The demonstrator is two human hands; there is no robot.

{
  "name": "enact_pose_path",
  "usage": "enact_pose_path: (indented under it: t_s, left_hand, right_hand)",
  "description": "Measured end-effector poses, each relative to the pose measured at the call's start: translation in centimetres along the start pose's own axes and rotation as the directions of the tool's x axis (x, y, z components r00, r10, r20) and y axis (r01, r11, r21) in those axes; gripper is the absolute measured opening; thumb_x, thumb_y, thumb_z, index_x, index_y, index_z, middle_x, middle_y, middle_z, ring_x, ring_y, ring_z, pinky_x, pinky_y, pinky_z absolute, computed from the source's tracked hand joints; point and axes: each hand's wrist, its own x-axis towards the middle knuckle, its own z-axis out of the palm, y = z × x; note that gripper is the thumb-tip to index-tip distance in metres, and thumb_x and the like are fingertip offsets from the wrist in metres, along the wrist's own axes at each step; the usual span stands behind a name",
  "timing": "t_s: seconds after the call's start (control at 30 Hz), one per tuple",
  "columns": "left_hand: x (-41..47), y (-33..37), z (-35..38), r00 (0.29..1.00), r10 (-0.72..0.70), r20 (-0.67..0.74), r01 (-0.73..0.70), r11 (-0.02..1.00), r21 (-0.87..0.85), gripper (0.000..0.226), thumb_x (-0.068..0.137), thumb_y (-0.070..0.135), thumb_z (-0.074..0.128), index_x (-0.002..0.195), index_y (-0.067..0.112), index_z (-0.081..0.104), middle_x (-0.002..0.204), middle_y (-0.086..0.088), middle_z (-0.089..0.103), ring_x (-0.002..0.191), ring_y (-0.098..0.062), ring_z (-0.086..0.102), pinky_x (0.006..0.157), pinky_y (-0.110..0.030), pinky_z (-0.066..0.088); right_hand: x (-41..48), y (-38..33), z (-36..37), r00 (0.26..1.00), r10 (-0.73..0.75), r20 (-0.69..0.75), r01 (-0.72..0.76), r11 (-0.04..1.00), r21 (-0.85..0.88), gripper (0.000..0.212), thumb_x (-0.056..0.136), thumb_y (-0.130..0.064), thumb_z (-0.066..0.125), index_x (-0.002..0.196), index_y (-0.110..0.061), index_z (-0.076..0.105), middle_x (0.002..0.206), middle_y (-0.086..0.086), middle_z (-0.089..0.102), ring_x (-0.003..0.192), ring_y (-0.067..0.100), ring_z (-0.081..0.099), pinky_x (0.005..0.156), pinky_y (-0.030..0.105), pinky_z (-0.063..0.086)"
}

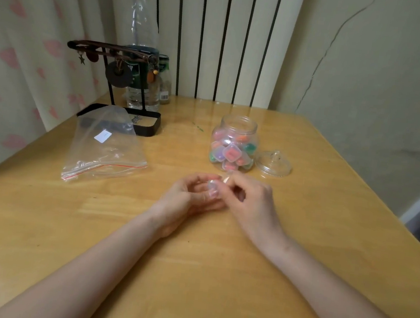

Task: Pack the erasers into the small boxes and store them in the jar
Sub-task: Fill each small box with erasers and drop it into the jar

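At the left a clear zip bag [106, 144] lies flat on the table [40, 218]; we cannot tell whether anything is left in it. Our left hand [186, 200] curls its fingers round a small box [213, 186] of clear plastic, held just above the table in front of the jar [235, 133]. The jar stands open, well filled with packed boxes [231, 153]. Our right hand [248, 202] pinches the same small box from the other side. Whether an eraser sits inside is too blurred to say. We judge the small box light, stiff and slick, so we would grip its flat sides rather than its corners. The jar lid [273, 163] rests just right of the jar.
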Motion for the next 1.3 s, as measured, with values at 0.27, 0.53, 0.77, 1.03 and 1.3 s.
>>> enact_pose_path:
  t_s: [0.27, 0.53, 0.77, 1.03, 1.3]
  left_hand:
    - [-1.0, 0.1, 1.5, 0.948, -0.196, 0.249, 0.219, 0.973, -0.068, 0.028, 0.088, -0.015, 0.041, 0.109, -0.004, 0.056, 0.093, -0.016, 0.07, 0.091, -0.023, 0.069, 0.089, -0.036, 0.054]
    - [-0.1, 0.4, 0.4, 0.977, -0.187, 0.103, 0.211, 0.916, -0.34, 0.048, 0.079, -0.016, 0.045, 0.127, -0.013, 0.045, 0.129, -0.029, 0.053, 0.114, -0.032, 0.059, 0.082, -0.034, 0.057]
    - [-0.3, 0.5, 0.4, 0.967, -0.224, 0.119, 0.254, 0.875, -0.412, 0.056, 0.077, -0.012, 0.044, 0.132, -0.011, 0.042, 0.137, -0.03, 0.044, 0.1, -0.032, 0.066, 0.082, -0.033, 0.057]
    - [-0.4, 0.8, 0.6, 0.981, -0.181, 0.07, 0.194, 0.903, -0.384, 0.046, 0.071, -0.012, 0.05, 0.116, -0.004, 0.057, 0.102, -0.022, 0.067, 0.085, -0.026, 0.071, 0.079, -0.033, 0.057]
    - [-0.7, 0.4, 1.3, 0.988, -0.148, 0.046, 0.155, 0.917, -0.367, 0.05, 0.07, -0.014, 0.054, 0.12, -0.008, 0.052, 0.109, -0.024, 0.063, 0.088, -0.024, 0.07, 0.078, -0.032, 0.058]
  right_hand:
    - [0.7, 0.8, -0.2, 0.992, -0.063, 0.112, 0.09, 0.961, -0.263, 0.04, 0.087, -0.049, 0.048, 0.066, -0.014, 0.051, 0.065, -0.003, 0.047, 0.056, 0.017, 0.044, 0.051, 0.028, 0.038]
    - [1.3, 1.0, -1.6, 0.954, 0.052, 0.295, -0.042, 0.998, -0.04, 0.011, 0.087, -0.016, 0.065, 0.097, -0.011, 0.065, 0.094, -0.001, 0.065, 0.083, 0.007, 0.058, 0.074, 0.009, 0.043]
    - [1.2, 2.2, -1.8, 0.974, 0.024, 0.227, -0.039, 0.997, 0.064, 0.006, 0.082, -0.007, 0.067, 0.082, -0.008, 0.072, 0.087, 0.003, 0.07, 0.089, 0.012, 0.064, 0.082, 0.024, 0.05]
    - [1.0, 1.8, -1.8, 0.98, -0.079, 0.183, 0.075, 0.997, 0.029, 0.018, 0.075, -0.003, 0.071, 0.092, -0.007, 0.075, 0.093, 0.004, 0.071, 0.09, 0.008, 0.063, 0.087, 0.009, 0.043]
    - [0.5, 1.3, -1.0, 0.997, -0.038, 0.067, 0.036, 0.999, 0.023, 0.012, 0.071, 0.0, 0.072, 0.082, -0.005, 0.07, 0.083, 0.006, 0.067, 0.078, 0.016, 0.061, 0.074, 0.02, 0.048]
